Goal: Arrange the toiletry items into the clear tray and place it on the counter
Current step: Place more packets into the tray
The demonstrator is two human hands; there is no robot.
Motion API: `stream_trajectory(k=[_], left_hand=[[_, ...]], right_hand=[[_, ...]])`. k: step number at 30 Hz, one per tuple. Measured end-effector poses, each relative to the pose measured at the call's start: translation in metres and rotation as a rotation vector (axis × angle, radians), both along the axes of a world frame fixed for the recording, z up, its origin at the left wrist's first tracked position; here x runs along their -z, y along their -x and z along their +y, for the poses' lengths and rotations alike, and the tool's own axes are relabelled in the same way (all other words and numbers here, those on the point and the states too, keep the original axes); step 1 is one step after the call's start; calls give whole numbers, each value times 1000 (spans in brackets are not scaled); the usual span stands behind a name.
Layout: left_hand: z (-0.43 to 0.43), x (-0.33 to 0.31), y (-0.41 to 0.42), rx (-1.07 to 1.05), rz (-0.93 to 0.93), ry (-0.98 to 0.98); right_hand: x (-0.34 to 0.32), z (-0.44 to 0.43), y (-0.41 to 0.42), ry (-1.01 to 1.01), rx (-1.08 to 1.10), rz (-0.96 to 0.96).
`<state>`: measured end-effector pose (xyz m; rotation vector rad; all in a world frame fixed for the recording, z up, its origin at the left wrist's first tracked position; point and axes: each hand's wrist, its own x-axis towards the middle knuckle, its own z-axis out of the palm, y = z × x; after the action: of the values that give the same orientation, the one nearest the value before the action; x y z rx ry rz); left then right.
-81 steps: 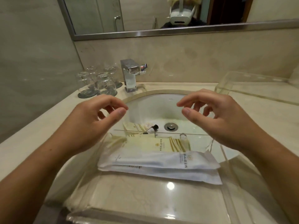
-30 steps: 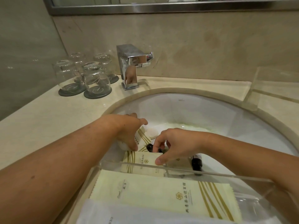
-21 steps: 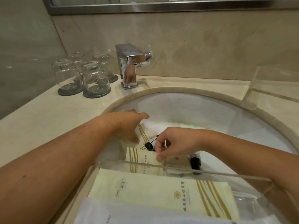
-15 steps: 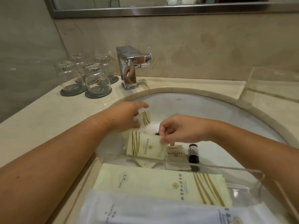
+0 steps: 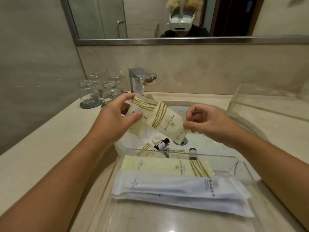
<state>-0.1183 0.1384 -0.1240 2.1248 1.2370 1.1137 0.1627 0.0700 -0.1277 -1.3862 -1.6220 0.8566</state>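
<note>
My left hand [image 5: 117, 121] pinches a cream packet with gold stripes [image 5: 138, 109] above the sink. My right hand [image 5: 205, 122] grips the lower corner of a second striped packet [image 5: 167, 123], which overlaps the first. The clear tray [image 5: 242, 166] rests on the sink's near edge, holding a long cream packet [image 5: 165, 166] and two white packets [image 5: 175, 188]. In the basin [image 5: 209, 146] lie a small white soap [image 5: 156, 138], two dark-capped bottles [image 5: 161, 144] [image 5: 192, 153] and more striped packets [image 5: 146, 149].
A chrome tap [image 5: 140, 81] stands behind the basin. Upturned glasses [image 5: 100, 91] on dark coasters sit at the back left of the counter. A second clear acrylic tray [image 5: 260, 101] stands at the back right. A mirror hangs above.
Both hands reached down into the basin, each took hold of a striped packet, and lifted them up above the sink. The view tilted back up to the mirror.
</note>
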Motion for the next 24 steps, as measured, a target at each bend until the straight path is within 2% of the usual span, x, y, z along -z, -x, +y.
stream_trajectory(k=[5,12,20,24], left_hand=[[-44,-17,5,43,-75,-21],[-103,-40,19,120,-175,57],[-147,-47,38,252,-18,286],[-153,-39,44,329,142,262]], right_hand=[[-21,-48,5,-113,86,65],[-37,-113,20,-185,89,76],[-34,-165,37,-185,77,18],[-32,-181,45,-151,125,-34]])
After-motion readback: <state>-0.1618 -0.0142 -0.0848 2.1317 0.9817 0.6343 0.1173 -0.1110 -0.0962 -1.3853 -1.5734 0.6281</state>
